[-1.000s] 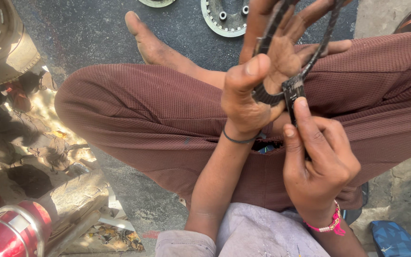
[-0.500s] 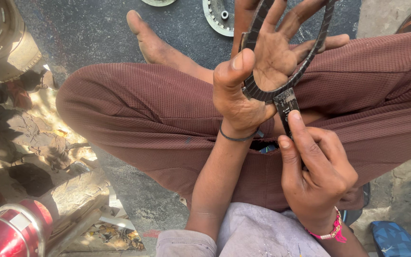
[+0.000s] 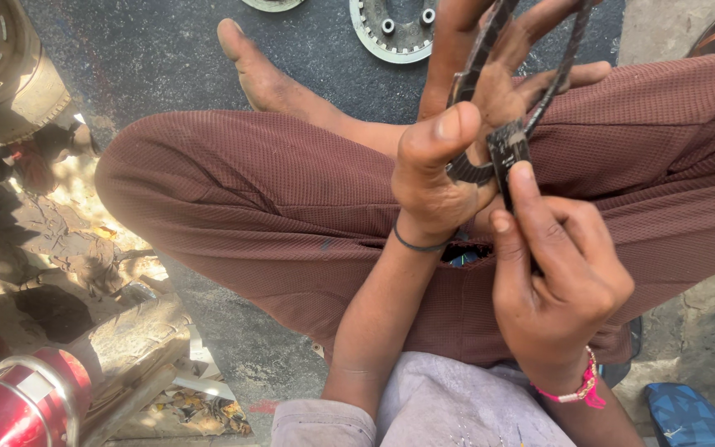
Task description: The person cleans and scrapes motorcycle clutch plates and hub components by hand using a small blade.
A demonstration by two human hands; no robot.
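Left hand (image 3: 473, 141) spread wide, palm up, one black toothed belt (image 3: 490, 116) looped round it, thumb pinning it at the palm. Right hand (image 3: 556, 273), just below the belt, fingers curled, forefinger pressing its end. One toothed metal disc (image 3: 395, 33) on the ground beyond the belt.
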